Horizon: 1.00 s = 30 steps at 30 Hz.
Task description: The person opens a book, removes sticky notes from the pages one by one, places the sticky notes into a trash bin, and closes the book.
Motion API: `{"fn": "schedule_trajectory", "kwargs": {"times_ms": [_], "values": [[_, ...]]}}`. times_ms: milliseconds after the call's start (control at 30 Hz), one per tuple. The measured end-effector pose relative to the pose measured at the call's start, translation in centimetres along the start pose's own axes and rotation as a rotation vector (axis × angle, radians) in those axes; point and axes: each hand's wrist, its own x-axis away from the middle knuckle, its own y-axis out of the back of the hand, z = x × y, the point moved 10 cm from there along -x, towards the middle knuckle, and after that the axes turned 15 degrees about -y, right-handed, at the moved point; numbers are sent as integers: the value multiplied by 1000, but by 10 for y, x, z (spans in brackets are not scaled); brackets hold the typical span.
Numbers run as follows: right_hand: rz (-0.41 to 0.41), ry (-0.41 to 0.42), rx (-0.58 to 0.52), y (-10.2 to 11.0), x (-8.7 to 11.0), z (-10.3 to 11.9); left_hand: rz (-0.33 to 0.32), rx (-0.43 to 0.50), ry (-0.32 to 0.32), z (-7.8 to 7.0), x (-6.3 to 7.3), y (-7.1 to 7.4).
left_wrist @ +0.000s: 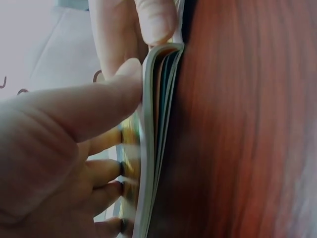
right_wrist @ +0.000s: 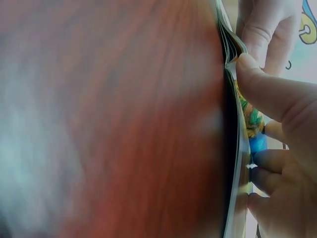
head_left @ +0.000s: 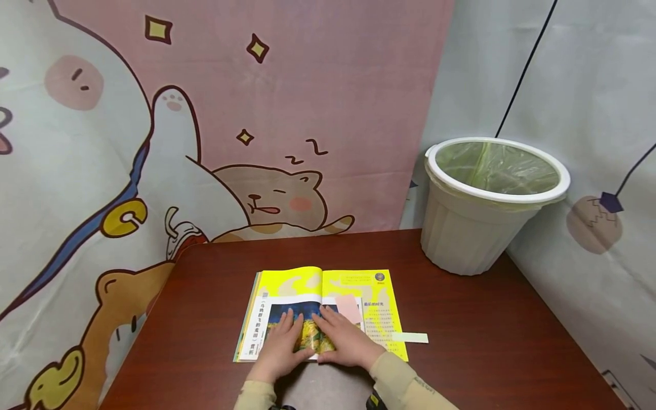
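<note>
An open magazine-like book lies on the table, with bright yellow page tops and a blue and yellow painting across the middle. My left hand rests on the left page and my right hand on the right page, fingers spread and straight, thumbs near the fold at the lower edge. In both wrist views the pages curve up at the spine, and the thumbs touch them there. A pink paper slip lies on the right page beside my right fingertips. A pale green strip sticks out past the right edge.
The dark red-brown wooden table carries a white waste bin with a greenish plastic liner at the back right. Cartoon-printed cloth covers the walls behind and at the sides.
</note>
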Motion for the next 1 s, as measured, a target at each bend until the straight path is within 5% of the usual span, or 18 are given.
{"fn": "schedule_trajectory", "kwargs": {"times_ms": [600, 1000], "values": [[27, -18, -109, 25, 0, -60, -38, -91, 21, -33, -41, -20], [-49, -40, -120, 52, 6, -64, -15, -109, 50, -30, -48, -24]]}}
